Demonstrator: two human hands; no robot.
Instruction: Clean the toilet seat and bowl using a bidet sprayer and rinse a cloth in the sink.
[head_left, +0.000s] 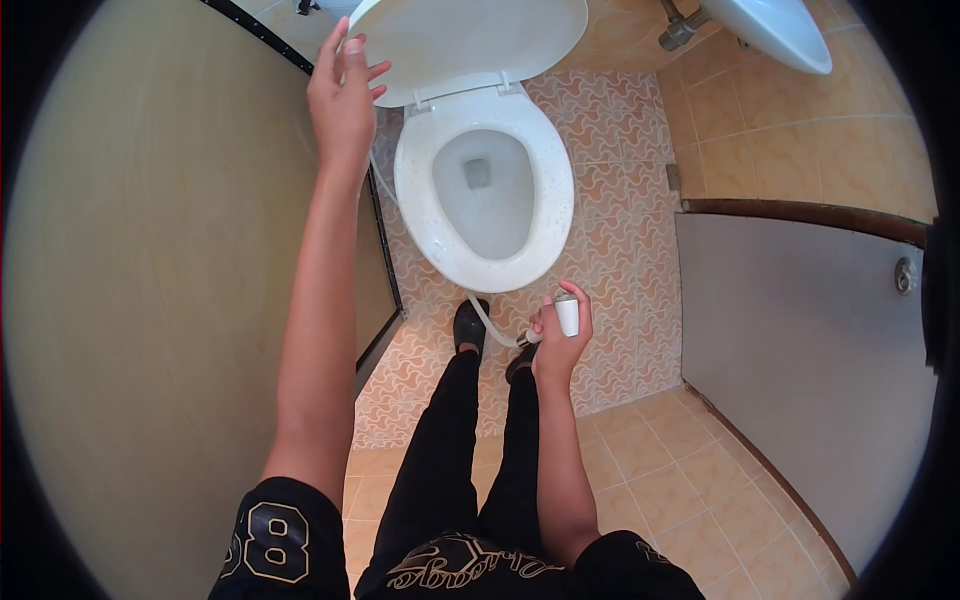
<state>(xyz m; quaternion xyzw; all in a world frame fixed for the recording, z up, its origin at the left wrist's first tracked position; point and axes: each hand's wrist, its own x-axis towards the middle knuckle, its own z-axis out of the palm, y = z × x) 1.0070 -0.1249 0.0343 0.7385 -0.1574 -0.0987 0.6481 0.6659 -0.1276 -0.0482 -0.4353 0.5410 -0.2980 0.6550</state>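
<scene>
My left hand (343, 97) is raised at the left edge of the upright toilet lid (480, 45). Its fingers are apart and hold nothing; whether they touch the lid is unclear. In my right hand (562, 349) is a white bidet sprayer (568, 315), held in front of the toilet bowl. From its base a pale hose (487, 326) runs up towards the bowl and passes out of sight beneath it. The white toilet seat (555, 180) is down, with drops of water on it. A little water (477, 172) stands at the bottom of the bowl (487, 225).
A tan partition panel (172, 262) with a black edge stands close on the left. At the right is a grey door (802, 315) with a round knob (905, 276). A white washbasin (787, 34) juts out at upper right. My feet stand on patterned floor tiles (619, 247).
</scene>
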